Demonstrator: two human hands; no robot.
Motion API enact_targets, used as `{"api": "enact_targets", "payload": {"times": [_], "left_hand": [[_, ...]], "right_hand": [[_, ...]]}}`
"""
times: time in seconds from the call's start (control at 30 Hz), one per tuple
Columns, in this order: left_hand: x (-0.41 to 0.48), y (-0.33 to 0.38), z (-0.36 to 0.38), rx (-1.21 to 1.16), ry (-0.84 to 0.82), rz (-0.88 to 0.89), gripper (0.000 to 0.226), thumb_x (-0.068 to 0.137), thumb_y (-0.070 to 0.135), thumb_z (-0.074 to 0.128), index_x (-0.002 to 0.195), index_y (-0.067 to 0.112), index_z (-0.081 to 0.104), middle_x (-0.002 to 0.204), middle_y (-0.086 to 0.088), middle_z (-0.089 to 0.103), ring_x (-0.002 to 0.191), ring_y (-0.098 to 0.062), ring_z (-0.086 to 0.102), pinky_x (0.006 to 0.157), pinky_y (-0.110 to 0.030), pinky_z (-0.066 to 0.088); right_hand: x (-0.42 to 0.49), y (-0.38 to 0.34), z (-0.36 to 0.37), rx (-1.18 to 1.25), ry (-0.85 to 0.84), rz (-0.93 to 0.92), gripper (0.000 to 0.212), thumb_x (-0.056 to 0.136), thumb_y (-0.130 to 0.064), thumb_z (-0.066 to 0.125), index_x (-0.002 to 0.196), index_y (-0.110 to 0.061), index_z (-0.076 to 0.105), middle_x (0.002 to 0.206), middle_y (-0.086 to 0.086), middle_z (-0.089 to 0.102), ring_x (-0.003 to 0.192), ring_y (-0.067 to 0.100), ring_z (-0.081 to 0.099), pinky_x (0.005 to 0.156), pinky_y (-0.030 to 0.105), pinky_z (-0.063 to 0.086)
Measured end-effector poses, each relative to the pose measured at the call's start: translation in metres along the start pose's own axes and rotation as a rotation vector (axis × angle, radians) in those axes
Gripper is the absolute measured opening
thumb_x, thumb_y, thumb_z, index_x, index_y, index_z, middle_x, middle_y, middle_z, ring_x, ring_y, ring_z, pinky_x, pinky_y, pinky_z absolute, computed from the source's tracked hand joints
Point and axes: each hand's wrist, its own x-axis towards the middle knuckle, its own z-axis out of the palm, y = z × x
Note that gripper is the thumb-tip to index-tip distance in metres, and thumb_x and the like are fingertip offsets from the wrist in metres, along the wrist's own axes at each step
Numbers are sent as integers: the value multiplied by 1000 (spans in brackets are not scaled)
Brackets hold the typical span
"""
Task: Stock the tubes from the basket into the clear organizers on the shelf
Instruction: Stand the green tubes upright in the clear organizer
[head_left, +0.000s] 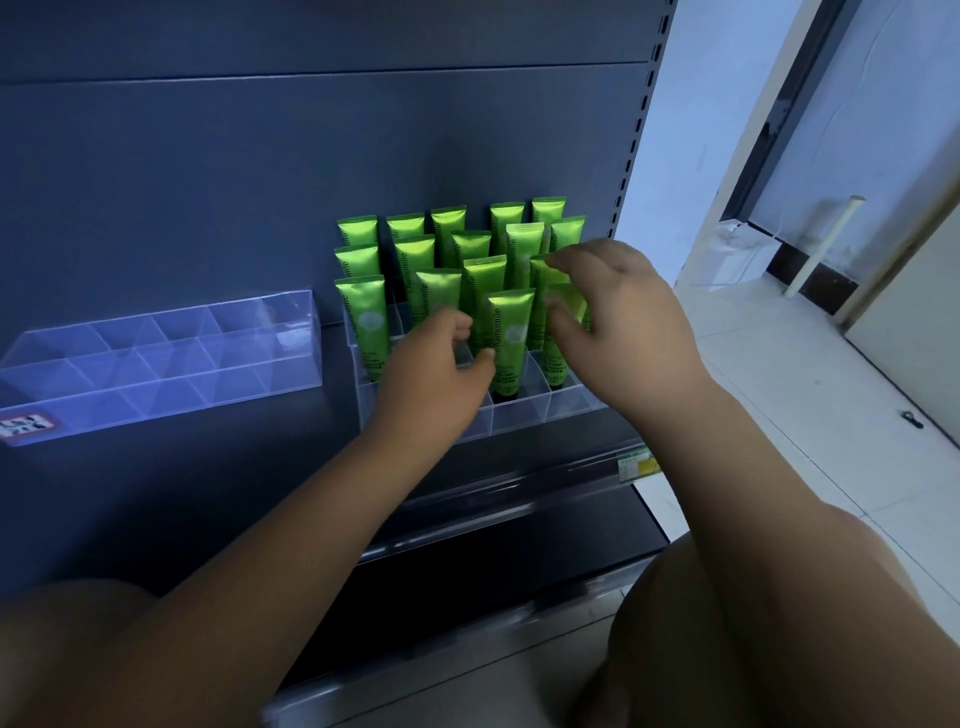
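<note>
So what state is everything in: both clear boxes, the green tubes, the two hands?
Left organizer: empty.
Right organizer: mostly filled, some front slots free.
Stocked tubes: upright, caps down.
Held tube: pinched by the right hand.
Left hand: fingers curled beside the front tube; grip unclear.

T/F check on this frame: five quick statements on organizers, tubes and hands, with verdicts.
1. The left organizer holds no tubes. True.
2. The tubes are blue. False: they are green.
3. The left hand and right hand are both at the right organizer. True.
4. A basket stands between the organizers. False: no basket is in view.
5. The right hand grips a tube. True, as far as the view shows.
</note>
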Motion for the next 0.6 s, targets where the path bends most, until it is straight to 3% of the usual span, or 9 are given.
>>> {"api": "enact_targets", "payload": {"times": [0.07,0.13,0.23,0.37,0.6], "left_hand": [[-15,8,-10,131,34,26,41,98,35,63,135,17,57,131,2,62,119,-15,58,91,-29,45],[-32,12,-24,284,92,72,46,99,39,58,138,16,53,133,-1,60,122,-20,54,89,-30,44],[-45,6,-46,454,167,115,53,98,46,51,138,11,52,134,-6,60,128,-27,50,103,-42,47],[-61,-5,-79,623,213,44,66,99,56,40,145,10,46,149,-8,51,144,-32,38,117,-50,35],[-124,-17,-155,845,380,-29,70,99,57,40,147,7,47,155,-12,47,149,-35,34,119,-55,31]], "right_hand": [[-7,-13,3,-4,17,-40,41,94,-29,55,127,-6,64,121,12,67,118,35,57,96,46,49],[-18,-30,9,16,1,-66,45,96,-32,54,132,-6,61,129,12,66,128,36,54,105,49,45],[-30,-58,18,36,-40,-104,50,98,-38,51,139,-9,57,139,9,61,140,32,45,116,51,36],[-36,-95,25,25,-64,-133,55,101,-43,41,144,-10,53,147,8,55,147,30,37,123,50,24],[-48,-176,32,188,-130,-233,60,104,-46,36,153,-12,41,157,4,45,152,22,27,126,42,19]]}}
